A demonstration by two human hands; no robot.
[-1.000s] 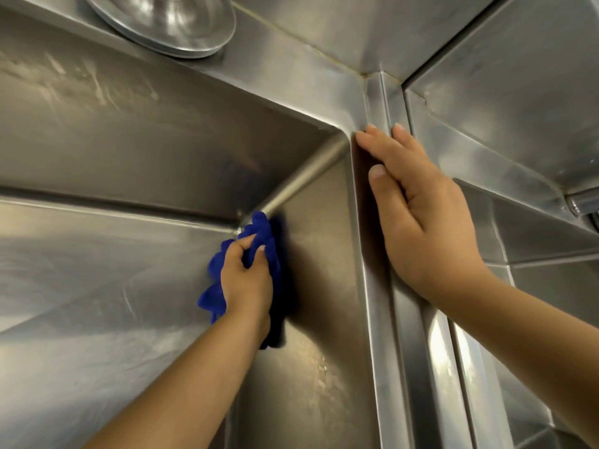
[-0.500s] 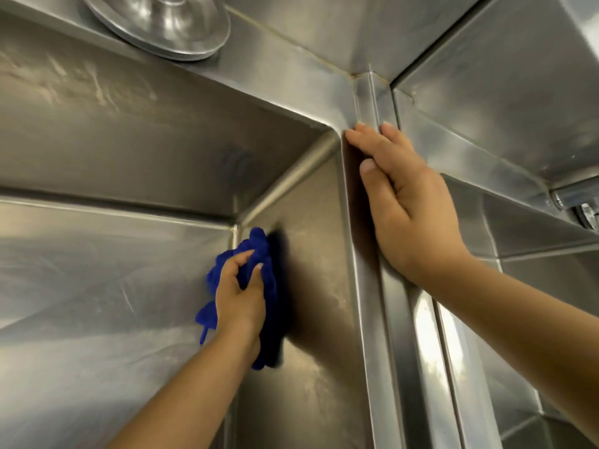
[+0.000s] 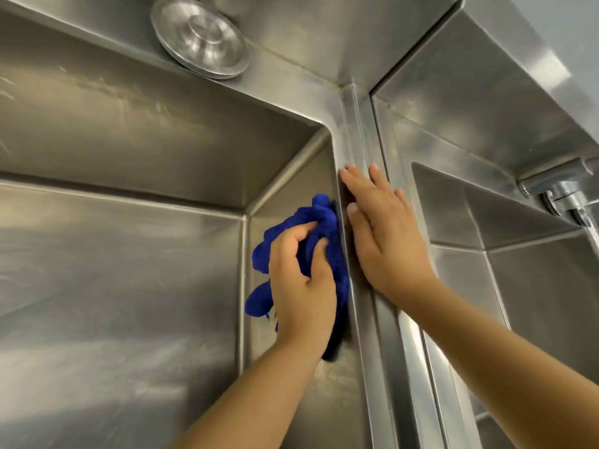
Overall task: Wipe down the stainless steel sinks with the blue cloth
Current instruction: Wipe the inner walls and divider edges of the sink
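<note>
While the left sink (image 3: 113, 303) fills the view from six round to eleven o'clock and the right sink (image 3: 534, 303) sits at three, the raised divider (image 3: 358, 124) between them runs from twelve down to five. On it the right hand (image 3: 389, 241) lies flat, fingers straight, and just at its nine o'clock the left hand (image 3: 301, 283) grips the bunched blue cloth (image 3: 321, 215) in curled fingers against the left sink's right wall. A round steel lid (image 3: 199, 37) lies at eleven o'clock, a tap (image 3: 557, 189) at three.
</note>
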